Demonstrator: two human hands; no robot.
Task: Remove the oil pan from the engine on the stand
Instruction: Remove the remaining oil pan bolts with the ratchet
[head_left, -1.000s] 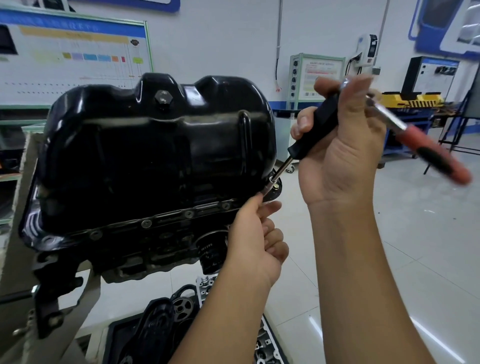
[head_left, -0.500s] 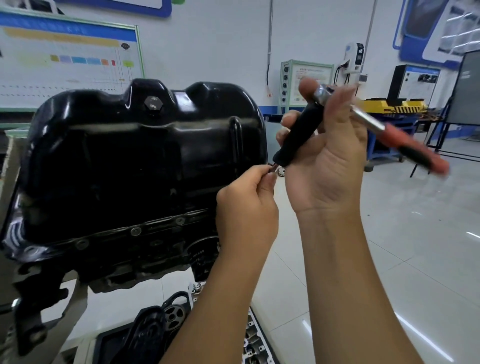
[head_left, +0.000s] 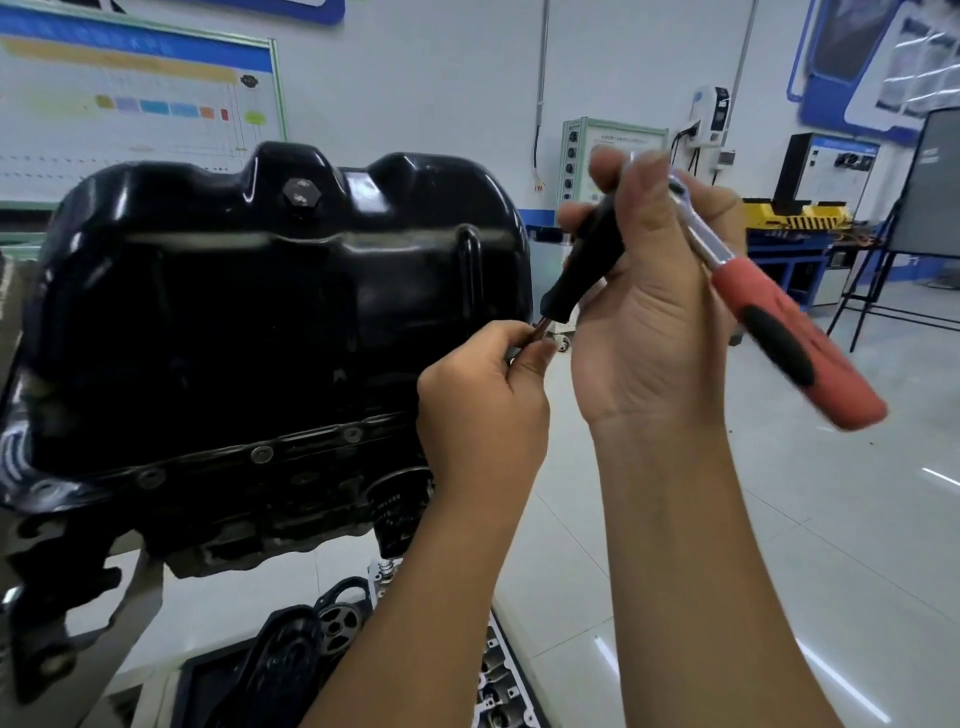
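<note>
The glossy black oil pan (head_left: 260, 312) sits on top of the upturned engine (head_left: 249, 514) on the stand, filling the left of the view. A drain plug (head_left: 300, 193) shows near its top, and several flange bolts (head_left: 261, 454) line its lower edge. My right hand (head_left: 660, 301) grips a ratchet with a red and black handle (head_left: 795, 343) and a black extension (head_left: 582, 265), held in the air beside the pan's right end. My left hand (head_left: 483, 410) pinches the metal tip of the extension (head_left: 537, 332); whatever sits at the tip is hidden by my fingers.
A tray with engine parts (head_left: 322, 639) lies on the floor below the engine. The stand's grey bracket (head_left: 78, 613) is at lower left. Blue and yellow workbenches (head_left: 789, 234) and wall panels stand at the back right. Pale tiled floor (head_left: 779, 519) spreads to the right.
The ratchet's tip came up off the pan's right flange. My left hand rose from below the flange to pinch the tip. Since half a second ago little has moved.
</note>
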